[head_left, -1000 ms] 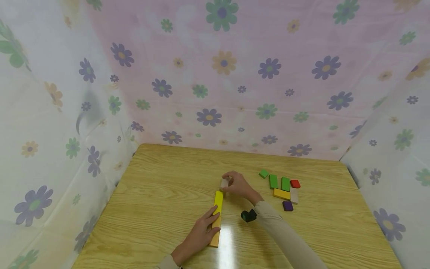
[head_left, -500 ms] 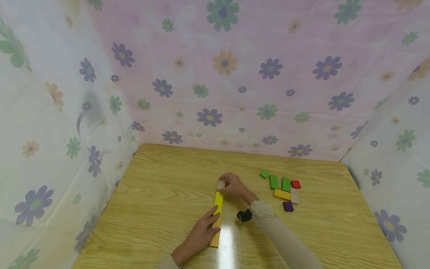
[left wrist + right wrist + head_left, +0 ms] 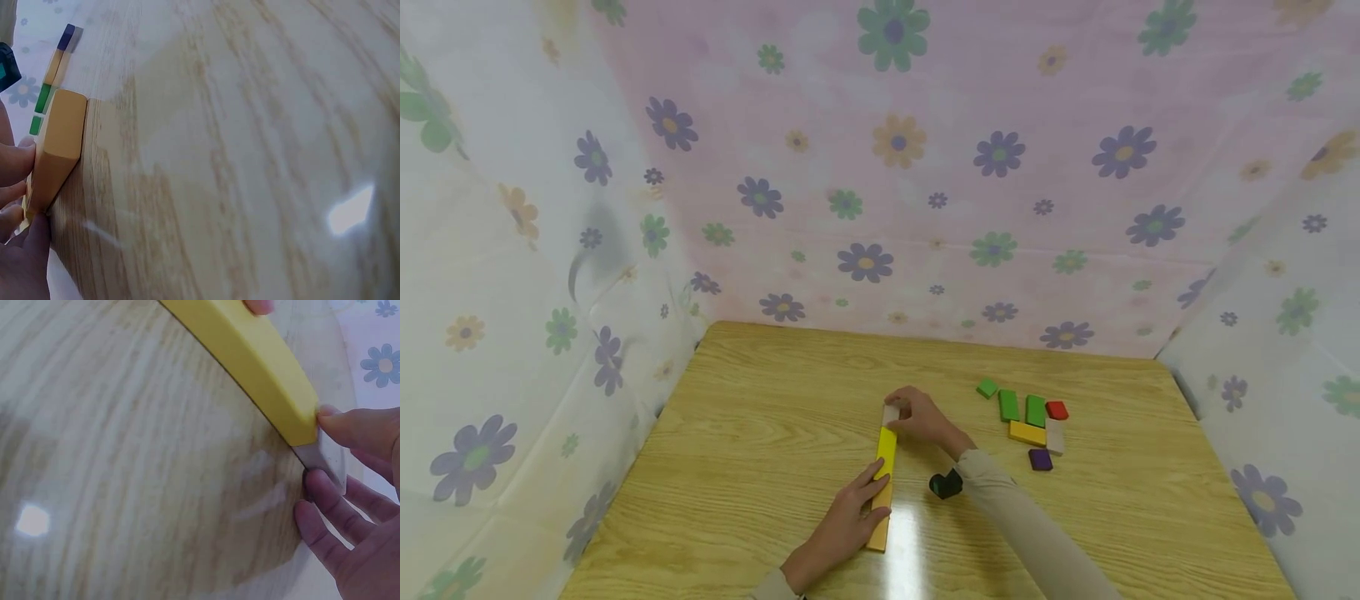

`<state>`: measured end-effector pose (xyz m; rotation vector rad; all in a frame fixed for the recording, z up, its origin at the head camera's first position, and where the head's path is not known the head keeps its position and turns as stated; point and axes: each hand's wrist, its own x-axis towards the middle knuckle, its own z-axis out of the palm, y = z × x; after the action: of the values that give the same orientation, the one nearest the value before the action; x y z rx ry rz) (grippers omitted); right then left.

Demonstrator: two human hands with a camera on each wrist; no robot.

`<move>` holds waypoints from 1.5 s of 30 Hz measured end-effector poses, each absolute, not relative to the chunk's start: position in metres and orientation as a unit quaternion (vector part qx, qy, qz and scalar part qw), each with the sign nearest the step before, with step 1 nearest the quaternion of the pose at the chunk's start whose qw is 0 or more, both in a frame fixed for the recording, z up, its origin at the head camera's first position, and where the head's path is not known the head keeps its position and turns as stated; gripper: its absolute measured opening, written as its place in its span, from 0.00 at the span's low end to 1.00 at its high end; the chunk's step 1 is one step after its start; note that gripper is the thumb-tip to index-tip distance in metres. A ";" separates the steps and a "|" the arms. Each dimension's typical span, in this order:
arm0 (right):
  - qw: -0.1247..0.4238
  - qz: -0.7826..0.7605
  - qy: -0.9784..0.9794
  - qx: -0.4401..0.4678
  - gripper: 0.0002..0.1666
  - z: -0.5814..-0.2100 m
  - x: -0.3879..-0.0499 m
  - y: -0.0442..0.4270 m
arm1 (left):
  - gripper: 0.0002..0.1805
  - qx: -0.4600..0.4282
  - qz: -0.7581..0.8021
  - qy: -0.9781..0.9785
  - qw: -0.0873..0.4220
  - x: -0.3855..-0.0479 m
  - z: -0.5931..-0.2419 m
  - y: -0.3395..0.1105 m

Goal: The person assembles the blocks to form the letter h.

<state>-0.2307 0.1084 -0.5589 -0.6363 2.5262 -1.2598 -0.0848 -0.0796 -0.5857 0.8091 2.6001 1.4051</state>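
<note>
In the head view an orange block point(image 3: 878, 535), a yellow block point(image 3: 887, 443) and a pale wood-coloured block point(image 3: 891, 415) lie end to end in a row on the table. My left hand point(image 3: 844, 521) holds the row around the orange block, its fingers reaching over toward the yellow one. The left wrist view shows thumb and fingers against the sides of the orange block point(image 3: 65, 122). At the far end, my right hand point(image 3: 925, 418) grips the pale block between thumb and fingers. Up close, that pale block point(image 3: 324, 459) meets the end of the yellow block point(image 3: 262, 369).
Right of the hands lie several loose blocks: green blocks point(image 3: 1008, 406), a red one point(image 3: 1057, 410), an orange one point(image 3: 1027, 433), a pale one point(image 3: 1054, 437) and a purple one point(image 3: 1041, 459). Flowered cloth point(image 3: 925, 225) surrounds the wooden table point(image 3: 760, 417).
My right hand has shifted slightly left with the pale block, bringing it in line with the yellow block's end. The left hand has stayed in place.
</note>
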 end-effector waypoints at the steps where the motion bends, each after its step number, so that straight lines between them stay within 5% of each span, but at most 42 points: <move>1: 0.119 -0.430 0.867 -0.223 0.22 -0.560 -0.230 0.109 | 0.26 0.264 0.458 0.848 0.040 -0.085 -0.586 -0.080; 9: 0.098 -0.435 0.863 -0.238 0.28 -0.563 -0.225 0.117 | 0.27 0.265 0.455 0.849 0.044 -0.084 -0.585 -0.079; 45: 0.085 -0.432 0.868 -0.231 0.22 -0.534 -0.194 0.172 | 0.26 0.261 0.467 0.844 0.034 -0.082 -0.584 -0.079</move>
<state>-0.1944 0.1723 -0.5339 -0.6899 2.5867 -1.2881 -0.0825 -0.0791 -0.5838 0.8025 2.5949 1.4370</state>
